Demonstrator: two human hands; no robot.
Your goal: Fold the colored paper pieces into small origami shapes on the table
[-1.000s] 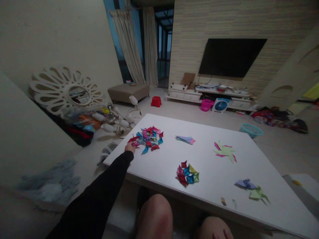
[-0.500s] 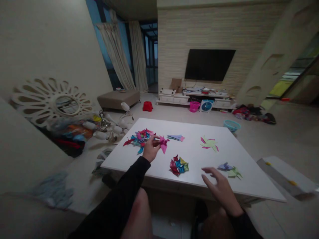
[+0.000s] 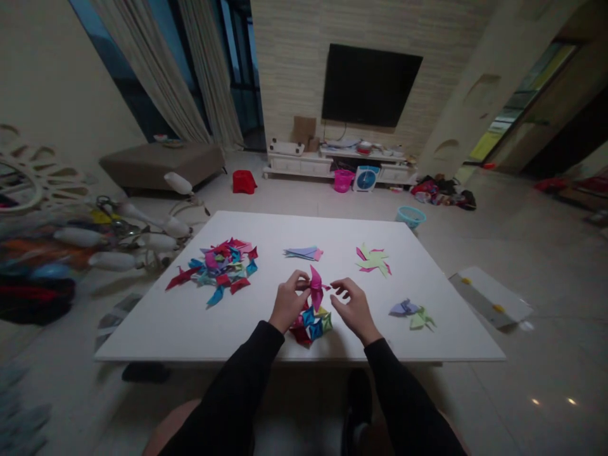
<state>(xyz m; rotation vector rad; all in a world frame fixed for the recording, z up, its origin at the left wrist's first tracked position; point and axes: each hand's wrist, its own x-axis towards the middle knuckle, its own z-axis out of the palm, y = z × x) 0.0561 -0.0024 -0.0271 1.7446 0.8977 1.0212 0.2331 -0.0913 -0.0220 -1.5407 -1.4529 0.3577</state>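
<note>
Pink origami piece [image 3: 316, 288] between both hands [image 3: 319, 304], pinched by the left

The mirror [image 3: 16, 183] runs off the left edge. The bags [image 3: 35, 253] under it are blurry. The pink folded paper [image 3: 316, 288] covers a bit of the small paper pile [image 3: 314, 329]. The curtains [image 3: 145, 69] get cut off at the top.

pink paper figure [image 3: 316, 290] (creased), matt paper pinwheel [image 3: 374, 259], smooth tabletop [image 3: 190, 332], cloth curtains [image 3: 213, 82]
</note>
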